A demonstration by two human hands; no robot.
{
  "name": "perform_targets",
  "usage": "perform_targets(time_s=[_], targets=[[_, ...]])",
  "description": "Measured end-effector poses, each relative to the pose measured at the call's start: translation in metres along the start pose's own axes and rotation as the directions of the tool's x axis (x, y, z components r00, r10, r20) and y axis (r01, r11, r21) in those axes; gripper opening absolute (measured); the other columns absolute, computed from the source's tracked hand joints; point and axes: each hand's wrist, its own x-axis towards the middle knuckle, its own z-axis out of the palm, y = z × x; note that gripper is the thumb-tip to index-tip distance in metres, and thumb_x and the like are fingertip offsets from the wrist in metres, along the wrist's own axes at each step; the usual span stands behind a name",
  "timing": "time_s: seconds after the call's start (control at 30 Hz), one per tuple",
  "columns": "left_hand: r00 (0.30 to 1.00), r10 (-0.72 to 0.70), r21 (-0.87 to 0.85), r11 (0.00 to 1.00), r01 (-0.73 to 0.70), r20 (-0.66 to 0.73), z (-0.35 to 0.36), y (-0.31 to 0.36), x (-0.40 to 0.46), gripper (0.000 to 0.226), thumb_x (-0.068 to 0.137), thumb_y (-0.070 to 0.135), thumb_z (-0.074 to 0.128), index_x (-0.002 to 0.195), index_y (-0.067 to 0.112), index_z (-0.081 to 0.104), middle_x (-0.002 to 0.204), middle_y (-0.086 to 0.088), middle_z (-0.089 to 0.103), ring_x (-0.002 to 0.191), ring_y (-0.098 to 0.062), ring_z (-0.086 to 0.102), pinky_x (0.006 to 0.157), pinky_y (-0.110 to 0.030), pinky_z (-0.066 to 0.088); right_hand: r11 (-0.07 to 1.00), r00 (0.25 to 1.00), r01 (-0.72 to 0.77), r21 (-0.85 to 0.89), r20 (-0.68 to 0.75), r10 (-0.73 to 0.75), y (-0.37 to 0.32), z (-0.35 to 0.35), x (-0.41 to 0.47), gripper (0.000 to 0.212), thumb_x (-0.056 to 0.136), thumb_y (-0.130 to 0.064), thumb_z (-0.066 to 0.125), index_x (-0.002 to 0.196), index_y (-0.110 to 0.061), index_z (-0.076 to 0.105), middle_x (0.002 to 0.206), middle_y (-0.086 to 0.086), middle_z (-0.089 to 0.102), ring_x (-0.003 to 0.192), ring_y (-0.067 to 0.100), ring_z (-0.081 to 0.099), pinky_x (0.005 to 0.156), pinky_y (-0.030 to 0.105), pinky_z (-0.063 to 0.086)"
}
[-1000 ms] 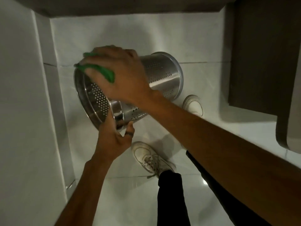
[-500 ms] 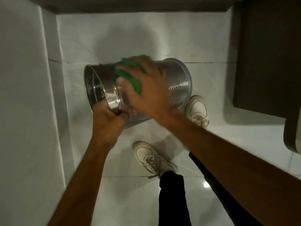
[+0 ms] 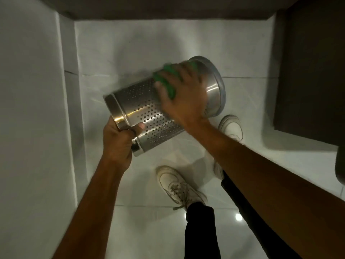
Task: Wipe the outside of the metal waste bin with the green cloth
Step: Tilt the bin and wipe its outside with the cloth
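The perforated metal waste bin [image 3: 147, 113] is held tilted on its side above the white floor, its open rim at the lower left and its base at the upper right. My left hand [image 3: 117, 144] grips the rim at the lower left. My right hand [image 3: 184, 98] presses the green cloth [image 3: 167, 84] flat against the bin's upper side, close to the base. Most of the cloth is hidden under my fingers.
A white wall [image 3: 31, 109] runs along the left. A dark cabinet [image 3: 309, 71] stands at the right. My two white shoes [image 3: 177, 186] [image 3: 231, 126] rest on the glossy tiled floor [image 3: 141, 230] just under the bin.
My right hand has slid the green cloth along the bin from the rim end towards the base. The bin has turned, so its opening no longer faces the camera.
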Motion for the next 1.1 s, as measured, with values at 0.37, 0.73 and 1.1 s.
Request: perform_targets(time_s=[0.37, 0.73, 1.1], targets=[[0.998, 0.062, 0.122, 0.991, -0.063, 0.012, 0.011, -0.022, -0.035, 0.039, 0.070, 0.035, 0.083, 0.106, 0.029, 0.070, 0.095, 0.018, 0.078, 0.089, -0.003, 0.074, 0.067, -0.016, 0.058, 0.935, 0.936, -0.351, 0.053, 0.008, 0.351, 0.085, -0.036, -0.029, 0.043, 0.105, -0.037, 0.061, 0.142, -0.016, 0.064, 0.154, 0.012, 0.059, 0.151, 0.033, 0.046, 0.126, 0.057, 0.035], [0.989, 0.127, 0.495, 0.856, -0.146, 0.072, -0.003, -0.042, -0.043, 0.037, 0.071, 0.006, 0.087, 0.085, 0.035, 0.070, 0.076, 0.023, 0.071, 0.078, 0.012, 0.066, 0.077, -0.027, 0.061, 0.936, 0.940, 0.340, 0.091, -0.056, -0.336, 0.030, -0.005, -0.057, 0.043, 0.099, -0.048, 0.063, 0.138, -0.029, 0.058, 0.145, 0.005, 0.067, 0.147, 0.032, 0.049, 0.125, 0.047, 0.032], [0.901, 0.411, 0.444, 0.788, -0.428, 0.139, 0.023, -0.030, -0.049, 0.024, 0.073, -0.010, 0.077, 0.088, 0.008, 0.073, 0.075, 0.007, 0.074, 0.074, -0.005, 0.072, 0.067, -0.014, 0.055, 0.887, 0.917, 0.378, 0.266, -0.239, -0.319, -0.038, -0.010, -0.038, 0.033, 0.091, -0.040, 0.066, 0.118, -0.024, 0.075, 0.127, 0.006, 0.077, 0.133, 0.030, 0.059, 0.125, 0.037, 0.028]])
